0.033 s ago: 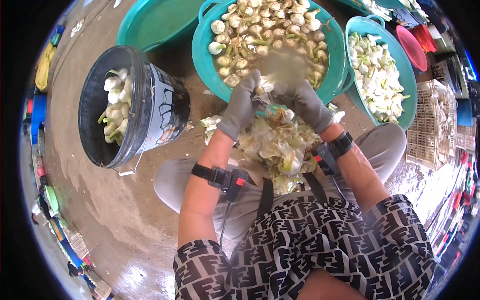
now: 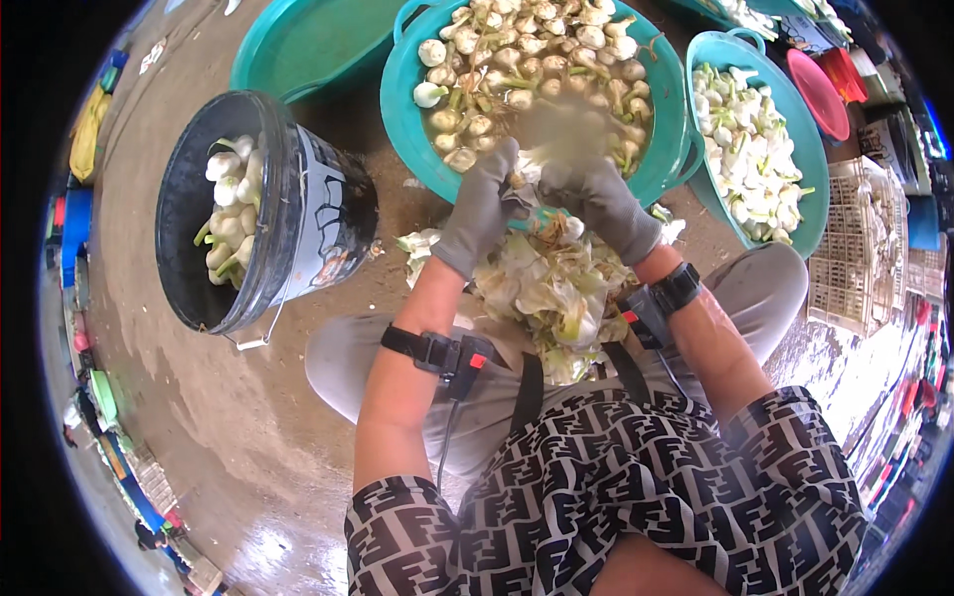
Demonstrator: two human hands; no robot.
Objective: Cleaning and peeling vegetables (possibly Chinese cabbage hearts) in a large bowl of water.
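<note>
Grey gloves cover both hands, which meet over the near rim of a round teal tub of garlic bulbs in murky water. Between them shows a pale garlic bulb, mostly covered by the gloves. My left hand is closed on its left side, thumb pointing up. My right hand curls in from the right, fingers bent against the bulb; a blurred patch in the picture hides some fingertips. Below the hands, a heap of loose garlic skins lies between my legs.
At left a tilted black bucket holds several white bulbs. Another teal tub at right is full of cleaner garlic. An oval green tub stands at the far left. Beyond the right knee are a plastic crate and a pink basin.
</note>
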